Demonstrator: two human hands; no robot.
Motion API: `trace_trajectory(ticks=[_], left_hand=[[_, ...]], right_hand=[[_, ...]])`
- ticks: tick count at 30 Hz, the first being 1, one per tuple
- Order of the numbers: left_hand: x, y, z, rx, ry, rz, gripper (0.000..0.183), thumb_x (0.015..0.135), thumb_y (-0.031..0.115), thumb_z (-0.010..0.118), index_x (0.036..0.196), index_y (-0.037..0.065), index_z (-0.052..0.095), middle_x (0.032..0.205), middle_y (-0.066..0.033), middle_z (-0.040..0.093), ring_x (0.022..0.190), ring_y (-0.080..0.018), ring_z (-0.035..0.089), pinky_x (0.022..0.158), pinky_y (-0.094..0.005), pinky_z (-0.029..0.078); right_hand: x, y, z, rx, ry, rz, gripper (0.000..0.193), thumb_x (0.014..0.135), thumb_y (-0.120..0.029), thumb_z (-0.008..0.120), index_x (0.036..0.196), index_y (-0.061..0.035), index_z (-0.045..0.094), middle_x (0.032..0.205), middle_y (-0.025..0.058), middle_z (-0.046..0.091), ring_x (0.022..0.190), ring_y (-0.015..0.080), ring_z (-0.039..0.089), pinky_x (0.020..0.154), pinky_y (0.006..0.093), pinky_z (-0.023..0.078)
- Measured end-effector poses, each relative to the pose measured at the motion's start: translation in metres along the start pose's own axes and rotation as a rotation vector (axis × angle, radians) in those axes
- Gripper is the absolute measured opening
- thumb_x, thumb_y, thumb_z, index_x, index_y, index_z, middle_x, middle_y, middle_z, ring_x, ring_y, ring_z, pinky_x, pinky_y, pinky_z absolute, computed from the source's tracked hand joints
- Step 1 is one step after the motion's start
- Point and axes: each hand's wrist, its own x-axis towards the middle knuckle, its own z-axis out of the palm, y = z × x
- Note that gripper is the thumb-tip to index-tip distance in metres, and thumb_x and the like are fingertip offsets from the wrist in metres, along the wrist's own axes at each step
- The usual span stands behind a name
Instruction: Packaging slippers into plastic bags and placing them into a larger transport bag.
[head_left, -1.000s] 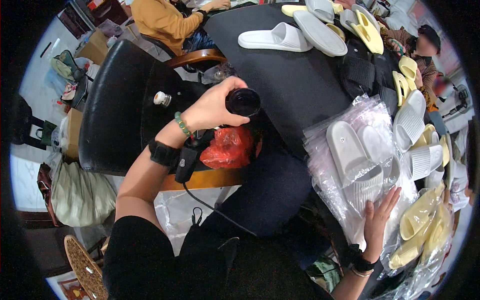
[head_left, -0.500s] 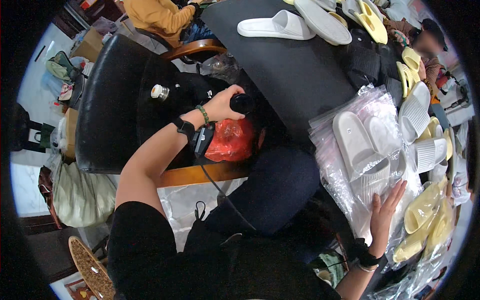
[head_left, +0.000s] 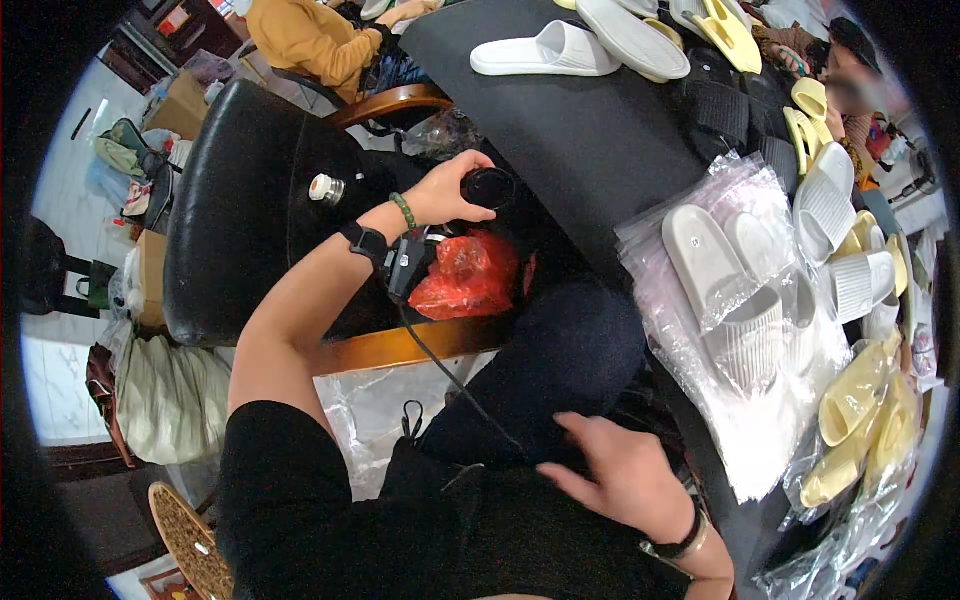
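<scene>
Head view: our right hand has left the bagged slippers and hangs above our lap, empty, fingers spread | our left hand grasps a black round vessel beside the red bag, side-gripped, presumably keeping its mouth clear (apparently upright).

a black padded chair stands on the left, highlights glinting on its upholstery, with a curved wooden armrest on its far side and a wooden rail along its near edge; a black table runs from far to near on the right; at the left, pale veined tile floor shows around a cardboard box and a pale greenish sack; the light is whitish
</scene>
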Motion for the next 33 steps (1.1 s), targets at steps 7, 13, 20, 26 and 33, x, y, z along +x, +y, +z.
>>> trace_trajectory(ticks=[7,13,20,26,33], left_hand=[[-0.011,0.022,-0.045,-0.044,-0.024,0.029,0.065,0.073,-0.002,0.082,0.127,0.004,0.046,0.121,-0.0050,0.057,0.116,-0.0141,0.053,0.102,-0.0299,0.044],[-0.027,0.059,-0.080,-0.002,-0.021,0.047,0.062,0.074,-0.004,0.079,0.126,0.005,0.046,0.119,-0.0044,0.057,0.114,-0.0135,0.055,0.099,-0.0290,0.047],[-0.037,0.083,-0.104,-0.040,0.004,0.063,0.060,0.074,0.005,0.082,0.124,0.001,0.049,0.116,-0.0064,0.060,0.113,-0.0148,0.057,0.102,-0.0293,0.044],[-0.043,0.093,-0.129,-0.094,-0.038,0.043,0.062,0.077,-0.003,0.078,0.130,0.005,0.046,0.127,-0.0051,0.056,0.119,-0.0155,0.054,0.104,-0.0321,0.046],[-0.056,0.114,-0.166,0.011,0.086,0.045,0.063,0.079,-0.001,0.077,0.133,0.003,0.046,0.128,-0.0048,0.054,0.119,-0.0135,0.053,0.105,-0.0300,0.044]], right_hand=[[0.026,-0.010,0.068,-0.419,-0.249,-0.070,0.011,0.088,-0.013,0.058,0.086,-0.0031,0.054,0.063,0.0089,0.062,0.055,0.0273,0.067,0.045,0.0354,0.054],[0.049,-0.024,0.076,-0.292,-0.299,-0.196,0.014,0.086,-0.009,0.058,0.093,0.0026,0.060,0.069,0.0175,0.068,0.060,0.0281,0.071,0.052,0.0371,0.057],[0.084,-0.010,0.112,0.113,-0.536,-0.130,0.020,0.092,-0.015,0.060,0.090,0.0051,0.062,0.082,0.0267,0.067,0.083,0.0439,0.067,0.072,0.0506,0.054],[0.094,-0.028,0.095,0.152,-0.412,-0.159,0.015,0.091,-0.010,0.059,0.088,0.0044,0.061,0.080,0.0276,0.065,0.081,0.0449,0.066,0.071,0.0499,0.053],[0.125,-0.063,0.059,0.456,-0.079,-0.245,0.009,0.089,-0.003,0.057,0.093,0.0030,0.052,0.070,0.0197,0.063,0.064,0.0377,0.066,0.058,0.0426,0.053]])
